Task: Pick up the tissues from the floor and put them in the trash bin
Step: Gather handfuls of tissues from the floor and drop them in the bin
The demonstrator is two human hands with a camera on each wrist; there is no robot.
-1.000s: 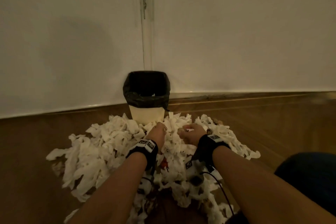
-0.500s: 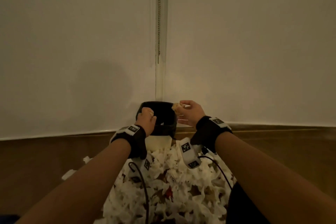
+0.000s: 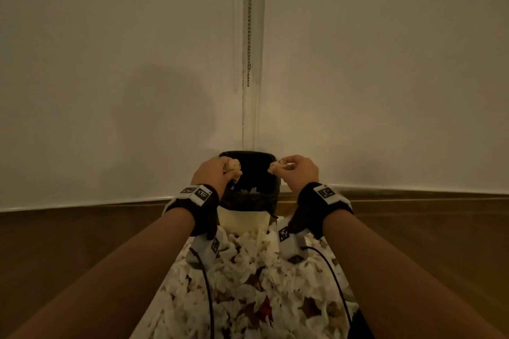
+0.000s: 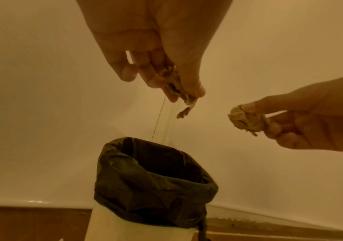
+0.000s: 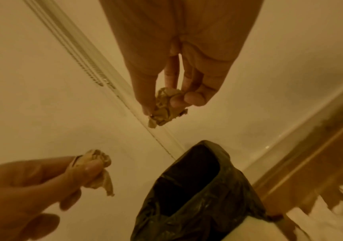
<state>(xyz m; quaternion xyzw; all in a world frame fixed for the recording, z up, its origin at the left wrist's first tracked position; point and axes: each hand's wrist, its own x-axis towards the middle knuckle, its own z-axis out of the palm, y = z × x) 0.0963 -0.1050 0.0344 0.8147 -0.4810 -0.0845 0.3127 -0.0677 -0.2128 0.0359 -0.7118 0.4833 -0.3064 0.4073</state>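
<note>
A white trash bin [image 3: 245,221] lined with a black bag [image 4: 152,181] stands in the wall corner. Both hands hover above its opening. My left hand [image 3: 220,170] pinches a crumpled tissue [image 3: 232,165] between thumb and fingers; the same left tissue [image 4: 176,89] hangs over the bin in the left wrist view. My right hand [image 3: 293,170] pinches another tissue ball [image 3: 276,166], which the right wrist view shows as a tissue wad [image 5: 165,107] above the bag [image 5: 195,192]. A large heap of white tissues [image 3: 248,283] covers the floor in front of the bin.
White walls meet in a corner behind the bin, where a bead chain [image 3: 249,22] hangs down. Brown wooden floor [image 3: 82,242] stretches to both sides of the tissue heap. Wrist camera cables [image 3: 206,283] trail down over the heap.
Both hands rose from the tissue heap, each with a tissue, and now hold them above the bin opening. The head view tilted up towards the wall.
</note>
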